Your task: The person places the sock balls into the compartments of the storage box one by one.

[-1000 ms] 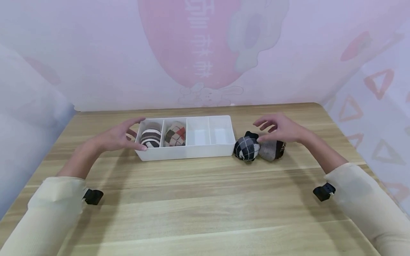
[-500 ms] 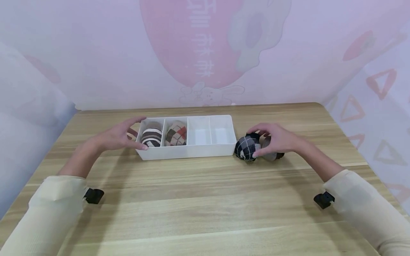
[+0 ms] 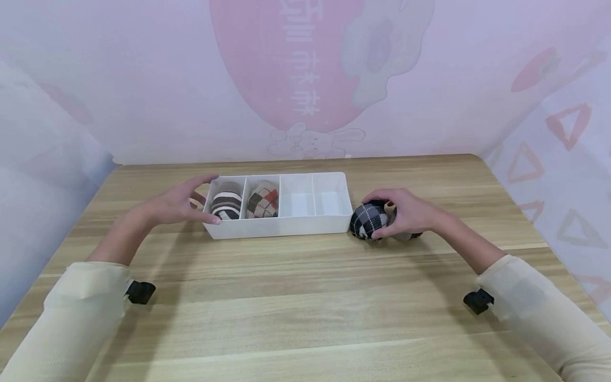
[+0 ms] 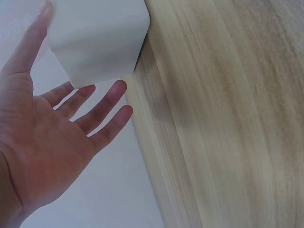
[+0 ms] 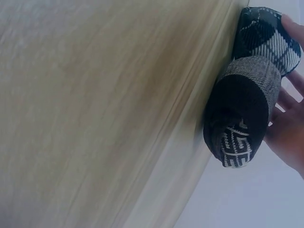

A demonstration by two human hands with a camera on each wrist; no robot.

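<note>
Gripping: we are closing our right hand (image 3: pixel 406 212) round the black argyle sock ball (image 3: pixel 367 220), near the table's (image 3: pixel 305 297) right edge.
Bracing: our left hand (image 3: pixel 179 204), fingers spread, is touching the white tray's (image 3: pixel 281 227) left end.
Next: we are judging a lift toward an unfilled compartment.

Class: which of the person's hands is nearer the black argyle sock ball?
Right. The right hand is curled over the black argyle sock ball, gripping it; the left hand rests against the far left end of the white tray.

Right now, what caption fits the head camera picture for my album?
Right hand grips a black checked sock ball beside the white divided box; left hand touches its end.
</note>
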